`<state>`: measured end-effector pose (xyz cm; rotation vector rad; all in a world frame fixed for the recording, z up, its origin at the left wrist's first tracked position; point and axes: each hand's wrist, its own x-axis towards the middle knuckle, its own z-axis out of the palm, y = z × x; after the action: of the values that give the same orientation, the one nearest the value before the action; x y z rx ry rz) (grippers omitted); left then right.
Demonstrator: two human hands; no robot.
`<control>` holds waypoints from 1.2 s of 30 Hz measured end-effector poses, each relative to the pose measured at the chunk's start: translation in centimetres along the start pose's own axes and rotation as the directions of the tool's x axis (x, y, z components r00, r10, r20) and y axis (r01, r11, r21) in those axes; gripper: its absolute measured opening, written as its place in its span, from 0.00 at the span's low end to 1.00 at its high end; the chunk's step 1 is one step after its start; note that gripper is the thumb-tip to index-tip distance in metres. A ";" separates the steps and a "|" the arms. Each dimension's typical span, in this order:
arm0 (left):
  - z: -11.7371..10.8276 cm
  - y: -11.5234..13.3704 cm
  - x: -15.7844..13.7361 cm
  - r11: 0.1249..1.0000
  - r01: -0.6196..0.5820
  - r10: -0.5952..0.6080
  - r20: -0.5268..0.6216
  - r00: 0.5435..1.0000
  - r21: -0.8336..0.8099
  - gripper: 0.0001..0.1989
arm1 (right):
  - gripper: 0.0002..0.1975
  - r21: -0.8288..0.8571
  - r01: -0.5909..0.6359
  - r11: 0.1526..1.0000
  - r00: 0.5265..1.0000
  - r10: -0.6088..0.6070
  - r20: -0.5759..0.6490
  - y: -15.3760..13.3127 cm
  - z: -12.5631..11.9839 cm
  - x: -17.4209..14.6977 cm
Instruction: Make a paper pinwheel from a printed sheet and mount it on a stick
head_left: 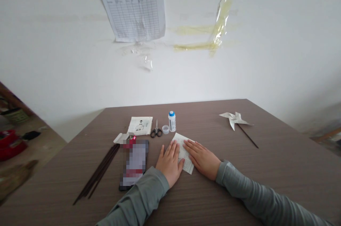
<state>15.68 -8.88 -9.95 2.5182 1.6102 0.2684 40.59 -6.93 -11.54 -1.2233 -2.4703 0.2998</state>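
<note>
A printed sheet of paper (185, 155) lies on the table in front of me, partly covered by both hands. My left hand (170, 164) rests flat on its left side, fingers stretched away from me. From the right, my right hand (204, 158) presses flat on the paper with its fingers pointing left. Just beyond the sheet stands a white glue bottle (172, 122) with a blue top. Beside the bottle are a small clear round container (165, 129) and black-handled scissors (156, 132). A finished paper pinwheel (234, 117) on a dark stick lies at the far right.
A phone (135, 164) lies left of my left hand, next to a bundle of thin dark sticks (99, 169). Behind it are a small opened box (124, 138) and a stack of paper (140, 126) with a drawing. The white wall (186, 77) borders the table's far edge.
</note>
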 end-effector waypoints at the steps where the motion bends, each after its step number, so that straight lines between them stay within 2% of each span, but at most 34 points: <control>1: 0.1 -0.1 0.0 1.000 -0.007 0.007 -0.009 1.000 0.003 0.37 | 0.34 -0.016 -0.007 1.000 1.000 0.007 -0.004 -0.1 0.1 -0.1; 5: -0.3 -0.4 0.0 0.999 0.015 -0.015 -0.004 1.000 0.028 0.38 | 0.35 -0.085 -0.085 0.993 0.996 0.083 -0.025 -0.2 0.2 -0.6; 9: -2.0 -0.4 0.1 0.988 0.144 -0.148 0.110 0.983 0.048 0.42 | 0.37 -0.137 -0.198 0.971 0.980 0.199 -0.005 0.3 -0.3 -1.2; 12: -3.2 -0.7 0.0 0.977 0.206 -0.213 0.153 0.965 0.059 0.46 | 0.40 -0.151 -0.248 0.957 0.968 0.250 -0.007 0.9 -0.8 -1.6; 18: -3.3 -1.5 -0.4 0.979 0.198 -0.203 0.122 0.972 0.050 0.47 | 0.46 -0.112 -0.301 0.947 0.949 0.309 0.067 0.9 -2.1 -1.8; 22: -2.6 -2.2 -0.5 0.984 0.176 -0.177 0.080 0.981 0.028 0.46 | 0.46 -0.080 -0.279 0.957 0.954 0.285 0.095 1.0 -2.6 -1.7; 28: -1.8 -4.4 -0.2 0.993 0.102 -0.105 -0.052 0.993 -0.065 0.40 | 0.37 0.030 -0.238 0.971 0.968 0.235 0.083 2.9 -2.2 -1.4; 33: -2.3 -5.4 -0.1 0.987 0.077 -0.082 -0.033 0.996 -0.141 0.23 | 0.34 0.138 -0.128 0.982 0.992 0.128 0.012 5.2 -1.7 -1.3; 36: -3.0 -5.4 -0.1 0.983 0.081 -0.082 0.003 0.997 -0.167 0.25 | 0.34 0.196 -0.032 0.980 0.998 0.041 -0.039 6.1 -1.3 -1.2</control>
<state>10.23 -6.63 -8.17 2.3234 1.6147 0.3824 46.23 -4.15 -12.74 -1.1806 -2.3215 0.5074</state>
